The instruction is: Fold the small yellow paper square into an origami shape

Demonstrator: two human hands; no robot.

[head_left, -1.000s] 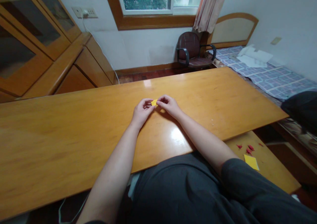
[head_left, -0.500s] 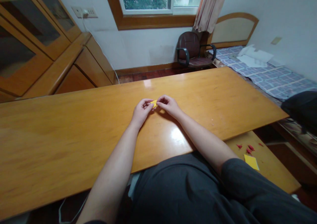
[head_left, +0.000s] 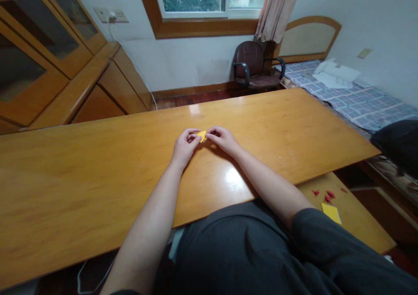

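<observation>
Left hand (head_left: pixel 183 148), 8 o'clock of yellow paper (head_left: pixel 202 135): grip is pinching it. Paper is sitting between hands, over tabletop (head_left: pixel 98 177). Right hand (head_left: pixel 222 138), 3 o'clock: fingertips are bordering paper; gripping, cannot tell. Red pieces (head_left: pixel 331 194), yellow square (head_left: pixel 331 213) are lying 4 o'clock.

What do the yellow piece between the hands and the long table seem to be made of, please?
The yellow piece looks like matte paper: flat and sharp-cornered, though small in view. The long table looks like wood or veneer, probably glossily varnished: streaky grain and bright reflections show.
</observation>
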